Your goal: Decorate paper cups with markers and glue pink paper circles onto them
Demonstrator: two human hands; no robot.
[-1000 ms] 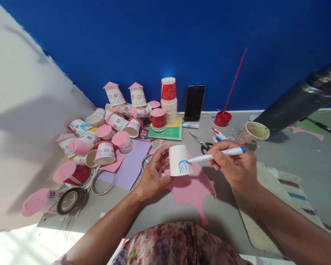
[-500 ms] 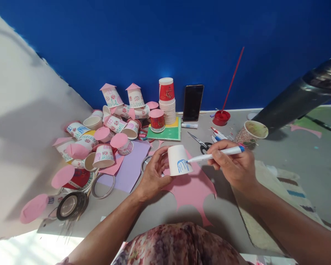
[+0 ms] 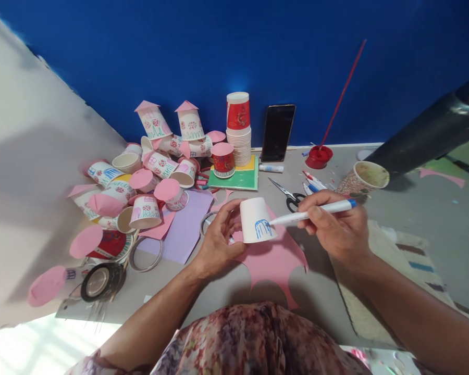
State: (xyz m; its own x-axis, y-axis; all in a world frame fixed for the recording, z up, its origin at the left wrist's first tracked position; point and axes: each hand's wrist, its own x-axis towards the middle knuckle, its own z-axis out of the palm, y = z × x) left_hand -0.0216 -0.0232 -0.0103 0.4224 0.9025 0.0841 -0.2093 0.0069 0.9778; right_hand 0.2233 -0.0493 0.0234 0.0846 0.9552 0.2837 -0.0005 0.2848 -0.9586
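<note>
My left hand (image 3: 221,240) grips a white paper cup (image 3: 253,219) by its left side, with the wide rim facing down and a slight tilt. A blue arch with strokes inside is drawn low on the cup's wall. In my right hand (image 3: 336,226) is a white marker (image 3: 315,212) with a blue end, held like a pen. Its tip meets or nearly meets the right edge of the arch. Beneath the cup lies a pink paper sheet (image 3: 273,265) with round pieces cut out of it. Black-handled scissors (image 3: 291,197) lie just behind my right hand.
Several decorated paper cups with pink tops (image 3: 146,211) are heaped at left, beside purple paper (image 3: 193,219) and tape rolls (image 3: 97,284). A cup stack (image 3: 240,140), a phone (image 3: 277,133) and a red pot (image 3: 318,157) stand by the blue wall. A patterned cup (image 3: 361,179) and dark flask (image 3: 426,135) are at right.
The view has shifted slightly. The blue drawing on the cup has gained strokes near its right side, and the marker stays close to it. Both hands keep their holds.
</note>
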